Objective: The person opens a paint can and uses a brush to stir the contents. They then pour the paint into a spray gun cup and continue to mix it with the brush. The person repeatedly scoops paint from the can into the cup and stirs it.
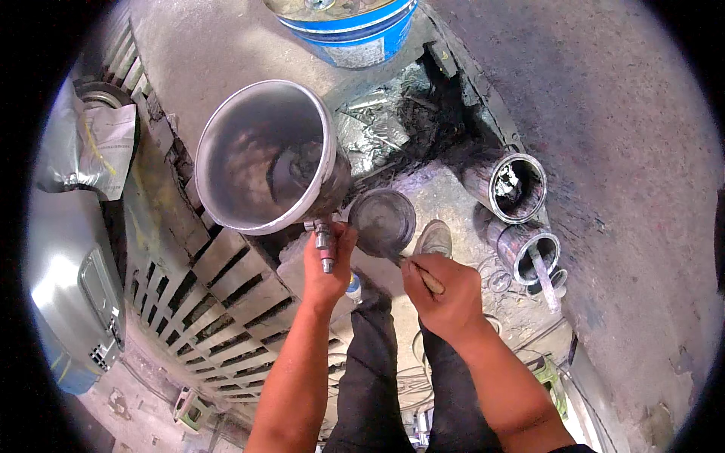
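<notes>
A wide grey metal hopper (249, 162), its inside coated grey and holding some dark grey material, stands tilted at the left of centre. My left hand (326, 260) is closed around the spray gun (323, 243) under it, whose metal fitting with a red ring shows by the thumb. Beside the hopper, to its right, is a round, grey-crusted ladle (383, 223). My right hand (444, 296) is closed on its handle, and the wooden end (432, 279) sticks out of the fist. Whether the ladle touches the ground is hard to make out.
Two metal cans (517, 189) stand at the right; the nearer one holds a flat stick (544, 279). A blue bucket (355, 34) is at the far side, before a pit with crumpled silvery scraps (370, 136). Slatted grating (219, 332) and a silver car panel (75, 272) lie left.
</notes>
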{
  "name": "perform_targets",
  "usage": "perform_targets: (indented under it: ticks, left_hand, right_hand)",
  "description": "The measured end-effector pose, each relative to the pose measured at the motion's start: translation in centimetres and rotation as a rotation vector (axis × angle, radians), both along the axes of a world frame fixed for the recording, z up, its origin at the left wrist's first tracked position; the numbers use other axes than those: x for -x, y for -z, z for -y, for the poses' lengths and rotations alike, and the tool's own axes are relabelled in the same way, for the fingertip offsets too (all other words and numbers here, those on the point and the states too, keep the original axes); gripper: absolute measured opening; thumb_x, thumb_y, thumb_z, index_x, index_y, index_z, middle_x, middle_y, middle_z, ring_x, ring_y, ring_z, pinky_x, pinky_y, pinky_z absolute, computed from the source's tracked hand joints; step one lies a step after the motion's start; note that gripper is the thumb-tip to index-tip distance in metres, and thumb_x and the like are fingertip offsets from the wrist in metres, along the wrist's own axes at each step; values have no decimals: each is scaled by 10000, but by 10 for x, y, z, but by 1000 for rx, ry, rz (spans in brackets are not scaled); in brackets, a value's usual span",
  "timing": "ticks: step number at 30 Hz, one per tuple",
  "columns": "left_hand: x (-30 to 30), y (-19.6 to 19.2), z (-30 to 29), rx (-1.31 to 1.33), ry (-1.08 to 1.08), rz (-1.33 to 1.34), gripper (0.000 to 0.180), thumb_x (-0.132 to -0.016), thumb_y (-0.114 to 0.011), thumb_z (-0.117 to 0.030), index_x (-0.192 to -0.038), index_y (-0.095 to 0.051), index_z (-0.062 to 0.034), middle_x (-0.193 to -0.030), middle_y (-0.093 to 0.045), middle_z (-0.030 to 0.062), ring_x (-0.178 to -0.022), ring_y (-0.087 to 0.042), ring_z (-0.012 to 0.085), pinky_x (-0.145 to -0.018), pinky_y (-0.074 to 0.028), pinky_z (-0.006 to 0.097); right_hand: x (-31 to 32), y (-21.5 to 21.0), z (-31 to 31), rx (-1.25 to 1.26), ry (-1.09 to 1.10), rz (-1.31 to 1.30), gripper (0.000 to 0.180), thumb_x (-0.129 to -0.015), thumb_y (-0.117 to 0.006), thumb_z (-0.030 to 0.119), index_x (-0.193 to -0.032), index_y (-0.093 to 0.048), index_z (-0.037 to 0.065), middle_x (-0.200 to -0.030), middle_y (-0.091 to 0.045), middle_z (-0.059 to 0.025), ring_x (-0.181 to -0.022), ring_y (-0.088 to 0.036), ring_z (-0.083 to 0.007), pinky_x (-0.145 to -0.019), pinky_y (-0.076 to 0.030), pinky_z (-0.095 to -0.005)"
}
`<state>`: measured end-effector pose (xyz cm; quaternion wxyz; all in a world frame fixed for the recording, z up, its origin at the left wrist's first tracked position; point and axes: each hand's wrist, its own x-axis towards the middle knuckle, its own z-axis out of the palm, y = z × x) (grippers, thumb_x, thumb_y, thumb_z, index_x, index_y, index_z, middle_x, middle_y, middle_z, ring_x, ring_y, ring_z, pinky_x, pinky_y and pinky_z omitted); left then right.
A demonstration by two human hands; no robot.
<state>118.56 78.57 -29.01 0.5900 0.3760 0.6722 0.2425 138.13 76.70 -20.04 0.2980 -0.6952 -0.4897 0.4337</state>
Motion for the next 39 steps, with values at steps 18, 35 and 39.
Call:
perform_targets:
  ticks: [18, 35, 39]
  left_hand:
    - [19, -4, -13, -47, -77, -16, 108, -914, -608, -134, -898, -564, -36, -751, -550, 0, -691, -482, 79, -625, -414, 265]
    - [20, -14, -2, -1, -42, 24, 140, -934, -579, -191, -911, -528, -63, -697, -501, -24, -592, -450, 57, -505, -356, 240]
    - [7, -27, 14, 26, -21, 128, 125, -932, -575, -174, -922, -531, -57, -698, -501, -27, -584, -444, 63, -507, -360, 249]
  right_hand:
    - [-60, 17, -65, -39, 558, -527, 200, -915, -627, 217, -909, -611, 17, -728, -643, -65, -555, -568, -107, -495, -462, -241]
    - [34, 105, 44, 296, 678, -984, 237, -932, -580, 123, -1133, -523, 12, -1048, -622, -106, -893, -629, -186, -724, -529, -319]
    - [37, 85, 65, 276, 821, -1066, 205, -899, -581, 35, -1097, -530, 31, -1022, -611, -84, -896, -620, -171, -734, -535, -326]
